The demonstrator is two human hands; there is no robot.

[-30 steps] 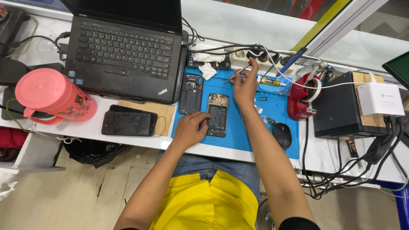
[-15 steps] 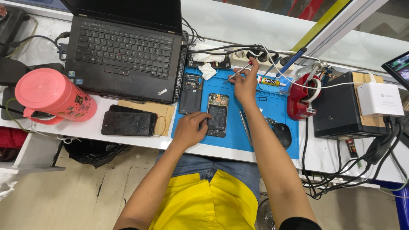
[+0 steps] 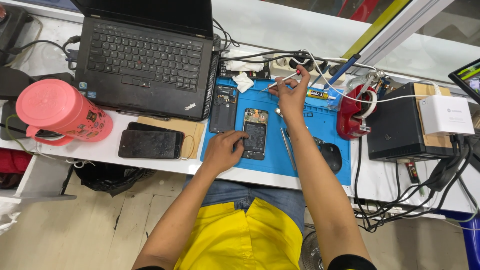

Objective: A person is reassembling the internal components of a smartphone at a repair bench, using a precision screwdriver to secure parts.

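An opened phone [image 3: 255,133] with its back cover off lies on a blue work mat [image 3: 305,160]. My left hand [image 3: 223,150] rests on the phone's left edge and steadies it. My right hand [image 3: 289,96] is raised above the mat's far side and grips a thin screwdriver [image 3: 281,80] with a red tip, pointing left. A second opened phone body [image 3: 223,108] lies to the left on the mat. Metal tweezers [image 3: 287,146] lie right of the phone, beside my right forearm.
A black laptop [image 3: 145,55] stands at the back left. A pink jug [image 3: 59,111] and a dark phone [image 3: 150,143] on a brown envelope sit left. A black mouse [image 3: 331,156], red tool stand [image 3: 356,116], black box [image 3: 405,127], white charger [image 3: 445,115] and tangled cables fill the right.
My right hand with the screwdriver has shifted slightly; the left hand stays on the phone.
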